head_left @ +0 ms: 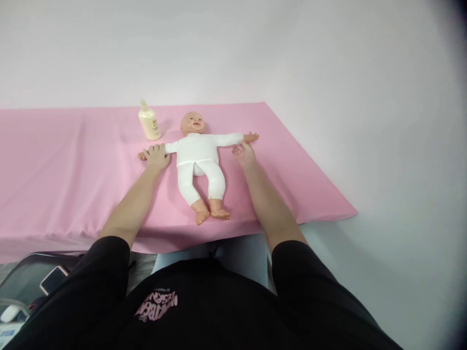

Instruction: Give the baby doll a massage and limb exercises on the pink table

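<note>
A baby doll (197, 148) in a white body suit lies on its back with both arms stretched sideways. Its bald head points away from me and its bare feet face me. My left hand (156, 156) rests over the doll's forearm on the left side, fingers spread across it; the doll's small hand sticks out beyond. Just below the doll's other forearm is my right hand (245, 154), palm partly turned up, fingers loosely curved and apart. Its fingertips are close to the white sleeve; I cannot tell if they touch. Behind my left hand stands a cream-coloured pump bottle (149, 124).
A pink cloth (91, 184) covers the table, which runs off to the left and ends at a slanting right edge. A pale wall (219, 53) rises behind it. At lower left, a phone (54, 280) and a white rounded object (10, 313) lie on a dark surface.
</note>
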`<state>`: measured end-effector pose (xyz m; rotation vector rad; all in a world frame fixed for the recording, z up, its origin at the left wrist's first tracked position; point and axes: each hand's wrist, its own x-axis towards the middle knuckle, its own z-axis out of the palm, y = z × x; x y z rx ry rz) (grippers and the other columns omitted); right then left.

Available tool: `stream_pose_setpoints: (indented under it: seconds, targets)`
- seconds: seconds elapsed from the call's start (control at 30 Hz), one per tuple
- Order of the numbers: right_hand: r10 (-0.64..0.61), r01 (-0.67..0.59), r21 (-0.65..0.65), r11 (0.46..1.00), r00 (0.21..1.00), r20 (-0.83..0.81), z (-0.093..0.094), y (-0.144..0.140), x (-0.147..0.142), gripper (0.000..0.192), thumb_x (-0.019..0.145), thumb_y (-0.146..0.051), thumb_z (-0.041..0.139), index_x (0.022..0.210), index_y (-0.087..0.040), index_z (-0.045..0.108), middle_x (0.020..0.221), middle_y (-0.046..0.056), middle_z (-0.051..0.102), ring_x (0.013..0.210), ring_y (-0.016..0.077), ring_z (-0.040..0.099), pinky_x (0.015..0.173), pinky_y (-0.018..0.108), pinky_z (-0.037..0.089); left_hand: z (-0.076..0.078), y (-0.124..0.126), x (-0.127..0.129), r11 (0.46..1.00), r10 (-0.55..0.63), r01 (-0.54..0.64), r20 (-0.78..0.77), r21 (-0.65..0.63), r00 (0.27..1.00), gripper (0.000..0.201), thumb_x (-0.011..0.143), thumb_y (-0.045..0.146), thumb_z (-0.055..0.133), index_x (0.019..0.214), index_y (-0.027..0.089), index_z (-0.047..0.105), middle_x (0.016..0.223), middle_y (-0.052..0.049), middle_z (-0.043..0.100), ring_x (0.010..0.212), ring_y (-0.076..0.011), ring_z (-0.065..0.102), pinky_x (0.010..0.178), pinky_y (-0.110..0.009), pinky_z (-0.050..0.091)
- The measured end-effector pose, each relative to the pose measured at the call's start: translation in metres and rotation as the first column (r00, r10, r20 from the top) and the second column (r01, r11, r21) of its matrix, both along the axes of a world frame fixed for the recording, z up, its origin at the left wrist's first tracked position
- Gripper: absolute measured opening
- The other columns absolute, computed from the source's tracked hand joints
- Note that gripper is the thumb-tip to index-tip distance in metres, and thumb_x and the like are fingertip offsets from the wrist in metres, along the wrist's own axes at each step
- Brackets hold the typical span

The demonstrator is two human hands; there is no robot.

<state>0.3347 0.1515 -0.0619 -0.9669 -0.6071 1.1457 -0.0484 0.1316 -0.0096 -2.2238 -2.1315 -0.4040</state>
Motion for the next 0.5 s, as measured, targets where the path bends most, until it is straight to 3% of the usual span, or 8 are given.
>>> stream_pose_setpoints:
  seconds: [0.17, 0.33, 0.5]
  targets:
    - [-0.054, 0.052, -0.027, 0.998, 0.992, -0.112, 0.0007, 0.0015, -0.0035, 0.048, 0.092, -0.037, 0.067, 0.138, -0.043, 0.059, 0.119, -0.003, 0.075, 0.089, 0.0126, 0.073, 0.078, 0.027, 0.061, -0.0001, -0.0005, 0.0002, 1.0, 0.008, -0.008, -0.007, 0.005, 1.0, 0.061, 0.098, 0.037, 0.045, 0.155, 0.015, 0.053, 0.155, -0.023, 0.058, 0.147, -0.0473, 0.044, 0.13, -0.072, 0.021]
    - [-0.043, 0.039, -0.037, 0.999, 0.993, -0.111, 0.0004, 0.0019, -0.002, 0.033, 0.091, -0.039, 0.069, 0.123, -0.038, 0.064, 0.119, -0.001, 0.074, 0.091, 0.013, 0.073, 0.077, 0.025, 0.06, -0.0025, 0.0018, -0.0013, 1.0, 0.002, -0.002, -0.009, 0.006, 1.0, 0.062, 0.098, 0.037, 0.046, 0.156, 0.015, 0.053, 0.155, -0.024, 0.057, 0.147, -0.048, 0.044, 0.13, -0.073, 0.021]
    - [-0.045, 0.043, -0.033, 0.999, 0.996, -0.074, 0.0026, 0.0001, -0.0031, 0.032, 0.092, -0.042, 0.069, 0.123, -0.037, 0.064, 0.119, 0.0, 0.074, 0.091, 0.0143, 0.072, 0.075, 0.026, 0.06, -0.0034, 0.0026, -0.002, 1.0, -0.009, 0.009, -0.01, 0.014, 1.0, 0.062, 0.098, 0.038, 0.045, 0.155, 0.014, 0.053, 0.154, -0.025, 0.057, 0.147, -0.0485, 0.044, 0.129, -0.073, 0.021]
